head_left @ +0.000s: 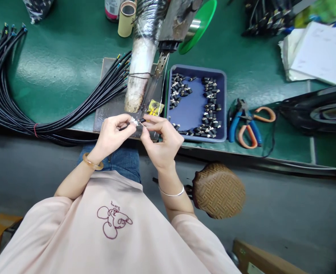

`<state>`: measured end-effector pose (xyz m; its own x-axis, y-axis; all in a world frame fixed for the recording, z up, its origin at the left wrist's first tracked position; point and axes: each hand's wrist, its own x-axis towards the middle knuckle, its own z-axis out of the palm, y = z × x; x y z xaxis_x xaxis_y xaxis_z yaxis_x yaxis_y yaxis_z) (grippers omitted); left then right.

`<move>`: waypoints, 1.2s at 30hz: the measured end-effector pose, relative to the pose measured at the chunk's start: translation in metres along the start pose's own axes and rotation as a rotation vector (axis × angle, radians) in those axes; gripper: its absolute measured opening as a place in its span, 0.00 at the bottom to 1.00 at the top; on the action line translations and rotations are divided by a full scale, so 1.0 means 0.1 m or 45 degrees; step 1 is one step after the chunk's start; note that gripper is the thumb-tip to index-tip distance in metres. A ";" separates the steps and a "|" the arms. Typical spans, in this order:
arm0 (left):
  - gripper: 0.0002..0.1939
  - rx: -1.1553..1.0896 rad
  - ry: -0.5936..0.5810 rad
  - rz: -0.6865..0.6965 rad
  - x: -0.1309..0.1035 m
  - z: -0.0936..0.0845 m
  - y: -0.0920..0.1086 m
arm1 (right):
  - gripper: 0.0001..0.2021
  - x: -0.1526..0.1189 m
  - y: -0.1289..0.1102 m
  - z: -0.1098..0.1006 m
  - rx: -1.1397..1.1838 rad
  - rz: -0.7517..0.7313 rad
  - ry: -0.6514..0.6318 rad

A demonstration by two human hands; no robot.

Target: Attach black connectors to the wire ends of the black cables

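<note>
My left hand (113,133) is closed in a pinch on a thin black cable (124,128), with a small whitish piece at its fingertips. Close beside it, my right hand (164,140) also pinches, its fingertips on something too small to make out. Both hands meet over the front edge of a dark board (106,108). Just above the fingertips, a mounted soldering iron (153,82) points down, its tip partly hidden near the hands. A yellow sponge-like pad (156,107) lies behind my right fingers. A thin wire runs down from a green spool (200,28).
A blue tray (224,102) of small black connectors (210,108) stands right of the board. Farther right lie cutters (244,118) and pliers with orange handles (246,139). A bundle of black cables (56,123) curves along the left. A wrapped tube (139,72) hangs beside the iron. A stool (219,190) stands below.
</note>
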<state>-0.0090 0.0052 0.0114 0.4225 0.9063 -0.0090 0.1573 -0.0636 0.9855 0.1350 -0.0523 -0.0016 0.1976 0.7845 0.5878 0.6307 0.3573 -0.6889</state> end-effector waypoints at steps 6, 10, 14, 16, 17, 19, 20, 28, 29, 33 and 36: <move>0.09 -0.019 -0.014 0.019 0.00 -0.01 0.02 | 0.06 0.01 -0.04 -0.02 -0.007 -0.006 0.008; 0.09 -0.002 -0.058 -0.009 -0.01 -0.02 0.01 | 0.07 -0.02 -0.03 -0.03 0.004 -0.048 -0.011; 0.09 0.033 -0.076 -0.003 -0.04 -0.02 0.01 | 0.06 -0.07 -0.03 -0.05 0.014 -0.051 -0.007; 0.10 0.069 -0.067 0.019 -0.06 -0.01 0.03 | 0.05 -0.08 -0.03 -0.06 0.017 -0.018 0.012; 0.10 0.094 -0.065 0.036 -0.08 -0.01 0.05 | 0.04 -0.09 -0.03 -0.07 0.020 0.009 0.025; 0.10 0.155 -0.075 0.085 -0.11 -0.01 0.09 | 0.03 -0.08 -0.03 -0.09 0.037 0.076 0.037; 0.10 0.186 -0.085 0.118 -0.13 -0.01 0.11 | 0.03 -0.07 -0.03 -0.10 0.052 0.109 0.027; 0.06 0.429 -0.036 0.511 -0.28 -0.07 0.01 | 0.09 0.01 -0.02 -0.12 0.374 0.353 -0.173; 0.07 0.431 -0.015 0.544 -0.29 -0.08 -0.01 | 0.09 0.00 -0.01 -0.11 0.442 0.382 -0.201; 0.07 0.318 -0.009 0.469 -0.31 -0.08 -0.03 | 0.07 -0.03 -0.01 -0.10 0.547 0.375 -0.260; 0.10 0.207 -0.050 0.272 -0.31 -0.08 0.01 | 0.05 -0.05 -0.05 -0.11 0.343 0.218 -0.256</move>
<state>-0.0295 -0.0194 0.0141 0.4953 0.8484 0.1869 0.2009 -0.3212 0.9255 0.1394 -0.0636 0.0037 0.1153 0.9187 0.3777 0.3759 0.3116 -0.8727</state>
